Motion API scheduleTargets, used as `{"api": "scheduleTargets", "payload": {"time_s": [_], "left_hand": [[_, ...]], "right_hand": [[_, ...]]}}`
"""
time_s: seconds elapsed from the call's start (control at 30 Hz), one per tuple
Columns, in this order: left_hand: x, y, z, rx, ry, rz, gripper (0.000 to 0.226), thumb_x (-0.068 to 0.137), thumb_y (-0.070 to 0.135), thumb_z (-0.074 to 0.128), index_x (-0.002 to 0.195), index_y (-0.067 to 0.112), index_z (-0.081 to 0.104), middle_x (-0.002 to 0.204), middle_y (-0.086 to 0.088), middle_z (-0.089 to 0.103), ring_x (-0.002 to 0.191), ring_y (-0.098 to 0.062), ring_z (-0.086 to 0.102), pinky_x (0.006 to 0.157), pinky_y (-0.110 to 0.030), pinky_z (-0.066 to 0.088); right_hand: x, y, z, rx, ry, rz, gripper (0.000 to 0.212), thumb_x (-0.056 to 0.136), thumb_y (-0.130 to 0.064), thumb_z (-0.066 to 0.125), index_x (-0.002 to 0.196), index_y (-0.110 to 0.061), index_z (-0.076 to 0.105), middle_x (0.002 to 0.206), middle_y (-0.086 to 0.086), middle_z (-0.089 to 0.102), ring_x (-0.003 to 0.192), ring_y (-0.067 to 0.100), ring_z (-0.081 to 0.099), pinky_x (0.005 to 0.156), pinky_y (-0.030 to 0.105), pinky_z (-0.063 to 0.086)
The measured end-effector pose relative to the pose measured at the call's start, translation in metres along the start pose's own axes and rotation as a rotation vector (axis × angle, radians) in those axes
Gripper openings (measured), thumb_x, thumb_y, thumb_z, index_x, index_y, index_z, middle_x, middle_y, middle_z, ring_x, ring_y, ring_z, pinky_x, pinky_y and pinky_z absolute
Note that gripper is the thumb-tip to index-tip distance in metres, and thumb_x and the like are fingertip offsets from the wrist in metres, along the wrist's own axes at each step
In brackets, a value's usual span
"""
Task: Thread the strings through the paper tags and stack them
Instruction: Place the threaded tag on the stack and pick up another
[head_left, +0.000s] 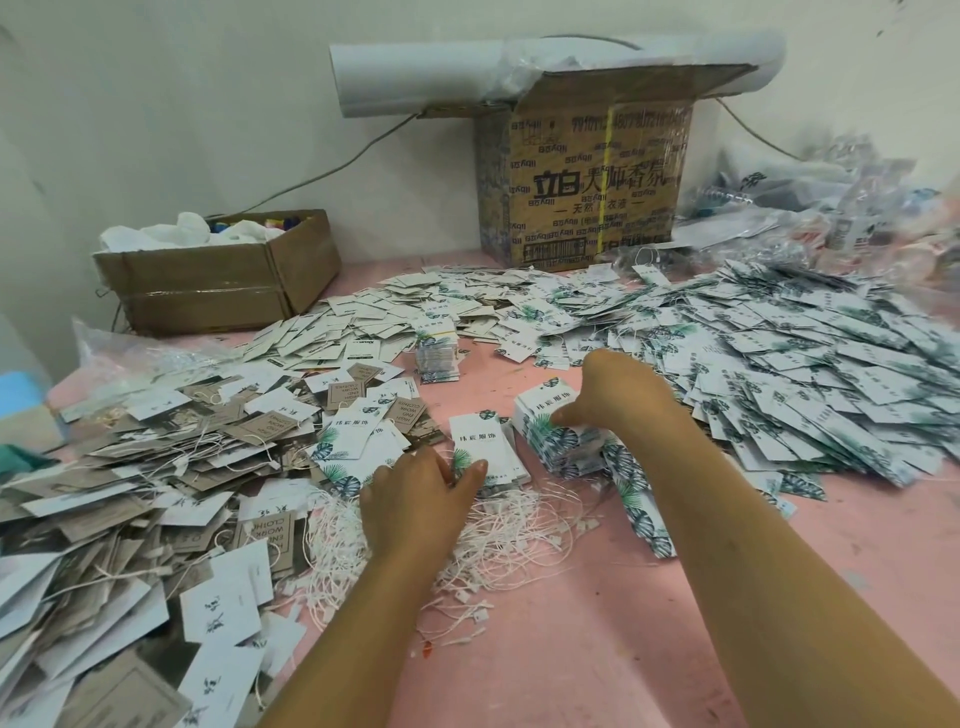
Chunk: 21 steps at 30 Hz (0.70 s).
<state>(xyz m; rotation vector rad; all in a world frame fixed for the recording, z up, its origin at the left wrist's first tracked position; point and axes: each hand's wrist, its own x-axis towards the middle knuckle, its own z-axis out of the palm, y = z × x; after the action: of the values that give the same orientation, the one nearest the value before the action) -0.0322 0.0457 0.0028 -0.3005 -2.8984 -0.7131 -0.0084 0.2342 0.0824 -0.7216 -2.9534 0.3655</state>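
1. Our left hand (421, 499) pinches the near end of a small stack of leaf-print tags (480, 441). Thumb and fingers are closed on it, right above the loose strings (509, 535) that lie on the pink surface (597, 649).
2. Our right hand (618, 395) rests on a taller stack (556, 441) just beside the first. The thumb lies on its top, but the fingers are hidden behind the hand, so we cannot tell whether they clamp it.
3. Done, as we judge it: the grey and white heap (130, 467) on the left has strings running through it, and a banded bundle (439, 353) stands further back.
4. Left to do: neither stack under our hands shows any string, and plenty of strings wait unused. Whether the big heap (805, 364) on the right is threaded, we cannot tell.
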Motion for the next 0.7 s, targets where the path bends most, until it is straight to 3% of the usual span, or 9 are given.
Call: {"api": "scheduleTargets", "payload": {"time_s": [0.37, 0.5, 0.6, 0.7], "left_hand": [[0.003, 0.002, -0.012, -0.322, -0.121, -0.130, 0.033, 0.089, 0.050, 0.054, 0.070, 0.024, 0.054, 0.068, 0.013, 0.063, 0.082, -0.018, 0.065, 0.087, -0.034, 0.044], [0.006, 0.001, -0.015, -0.511, -0.161, -0.156, 0.033, 0.092, 0.038, 0.056, 0.063, 0.022, 0.054, 0.078, 0.004, 0.066, 0.090, -0.031, 0.063, 0.100, -0.048, 0.039], [0.005, 0.000, -0.016, -0.541, -0.174, -0.169, 0.040, 0.093, 0.035, 0.056, 0.057, 0.017, 0.051, 0.041, 0.010, 0.047, 0.057, -0.027, 0.052, 0.102, -0.052, 0.037], [0.006, -0.001, -0.015, -0.574, -0.175, -0.164, 0.035, 0.093, 0.034, 0.057, 0.067, 0.011, 0.061, 0.041, 0.008, 0.042, 0.049, -0.019, 0.040, 0.098, -0.048, 0.039]], "right_hand": [[0.010, 0.007, 0.009, 0.057, -0.035, -0.005, 0.050, 0.073, -0.054, 0.070, 0.067, -0.013, 0.041, 0.067, 0.001, 0.052, 0.060, 0.015, 0.048, 0.056, 0.028, 0.039], [0.010, 0.008, 0.009, 0.080, -0.024, 0.011, 0.052, 0.069, -0.054, 0.074, 0.068, -0.014, 0.040, 0.067, 0.001, 0.052, 0.060, 0.015, 0.048, 0.050, 0.026, 0.036], [0.010, 0.009, 0.006, 0.107, -0.016, 0.006, 0.052, 0.069, -0.053, 0.075, 0.065, -0.011, 0.043, 0.060, 0.002, 0.048, 0.054, 0.015, 0.046, 0.046, 0.024, 0.031], [0.011, 0.011, 0.002, 0.141, -0.022, 0.015, 0.050, 0.071, -0.047, 0.075, 0.062, -0.009, 0.044, 0.057, 0.003, 0.047, 0.050, 0.015, 0.044, 0.046, 0.024, 0.030]]}}
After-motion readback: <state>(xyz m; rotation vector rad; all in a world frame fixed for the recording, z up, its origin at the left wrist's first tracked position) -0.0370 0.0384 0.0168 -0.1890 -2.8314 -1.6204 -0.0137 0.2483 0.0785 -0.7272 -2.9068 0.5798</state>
